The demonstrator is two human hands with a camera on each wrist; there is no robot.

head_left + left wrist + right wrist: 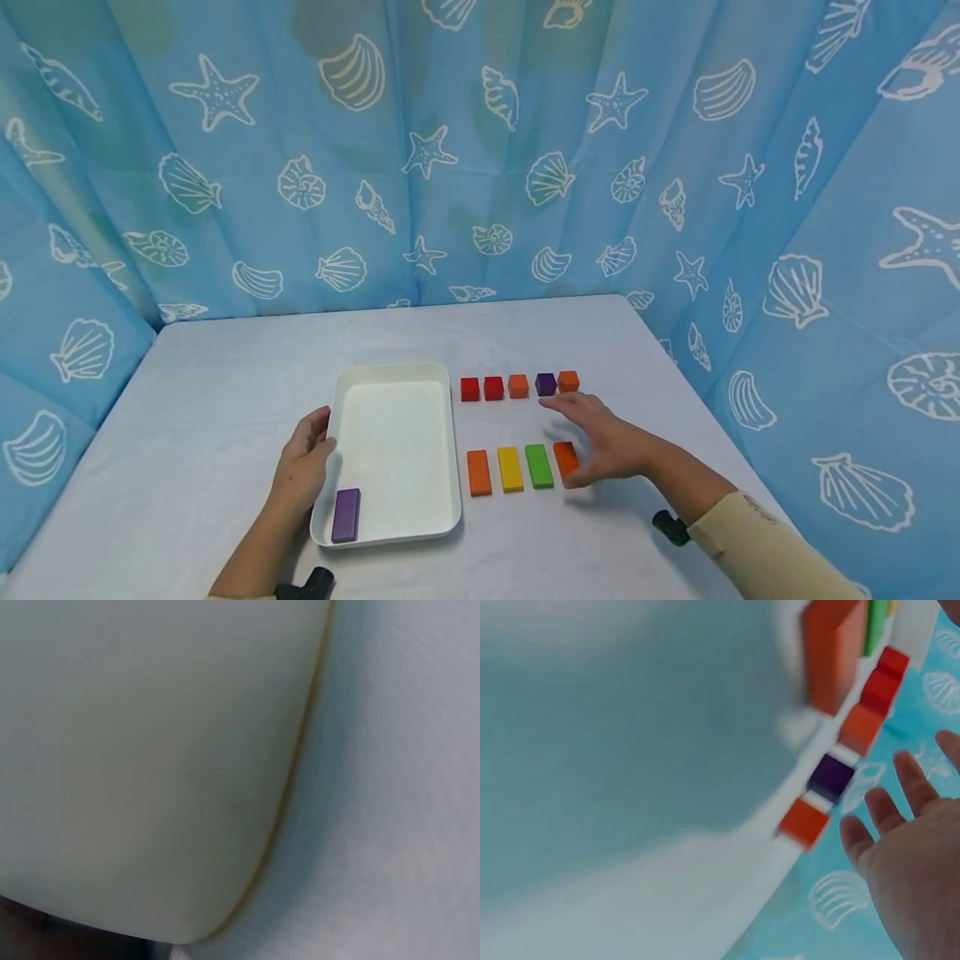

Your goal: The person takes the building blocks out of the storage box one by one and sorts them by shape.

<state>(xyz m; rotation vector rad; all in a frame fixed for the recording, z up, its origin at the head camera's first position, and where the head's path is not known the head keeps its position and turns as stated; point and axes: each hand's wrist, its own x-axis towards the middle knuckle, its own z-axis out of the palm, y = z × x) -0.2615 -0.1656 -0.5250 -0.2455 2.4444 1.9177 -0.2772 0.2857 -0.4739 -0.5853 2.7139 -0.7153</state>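
A white tray (397,450) lies on the table with a purple rectangular block (346,515) in its near left corner. My left hand (297,467) holds the tray's left rim, the thumb over the edge. Over the right end of the near row of blocks, my right hand (611,437) is spread, holding nothing. Its thumb is nearest to a red-orange rectangular block (566,458), which it partly hides. Left of that lie a green block (538,466), a yellow block (510,469) and an orange block (478,472).
A far row of cubes holds two red cubes (469,389), an orange cube (518,386), a purple cube (546,384) and another orange cube (568,382). A white cloth (225,400) covers the table. Blue shell-patterned curtains (465,167) hang behind and beside it.
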